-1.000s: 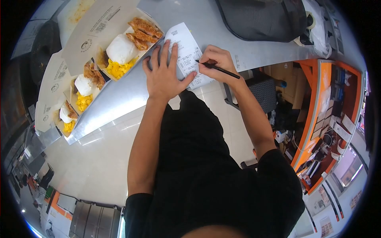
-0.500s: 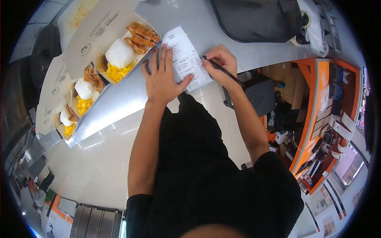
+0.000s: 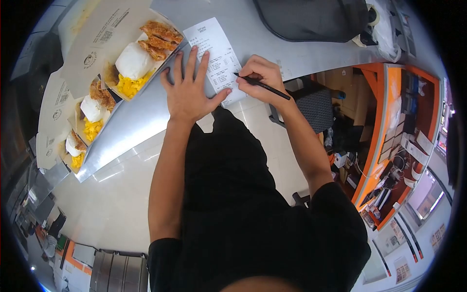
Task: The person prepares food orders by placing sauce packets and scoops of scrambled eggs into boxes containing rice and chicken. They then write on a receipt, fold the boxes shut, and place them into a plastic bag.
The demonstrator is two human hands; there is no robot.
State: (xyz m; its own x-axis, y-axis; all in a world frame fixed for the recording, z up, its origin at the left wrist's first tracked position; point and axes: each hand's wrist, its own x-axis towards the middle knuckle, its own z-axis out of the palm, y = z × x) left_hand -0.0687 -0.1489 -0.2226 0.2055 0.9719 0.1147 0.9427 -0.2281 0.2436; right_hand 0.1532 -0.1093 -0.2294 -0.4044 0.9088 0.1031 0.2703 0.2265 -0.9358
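A printed paper receipt (image 3: pixel 208 40) lies on the metal counter (image 3: pixel 146 114). My left hand (image 3: pixel 188 95) is spread flat with its fingers apart, its fingertips and thumb on the receipt's left and lower edges. In my right hand (image 3: pixel 262 80) a black pen (image 3: pixel 265 86) is pinched, its tip at the receipt's printed lines. Left of my hands stands an open cardboard meal box (image 3: pixel 109 73) with a white mound of rice (image 3: pixel 132 61), yellow scrambled egg (image 3: pixel 130 86) and browned fried chicken pieces (image 3: pixel 158 40).
Two more open meal boxes (image 3: pixel 61 104) with similar food line the counter's left edge. A black bag-like item (image 3: pixel 311 19) rests at the back, with a tape roll (image 3: pixel 373 15) beside it. A dark woven stool (image 3: pixel 311 104) and orange shelving (image 3: pixel 377 146) stand to the right.
The pen tip has shifted a little down and left relative to the receipt, with my right hand. The whole view has shifted slightly; my left hand still presses on the receipt.
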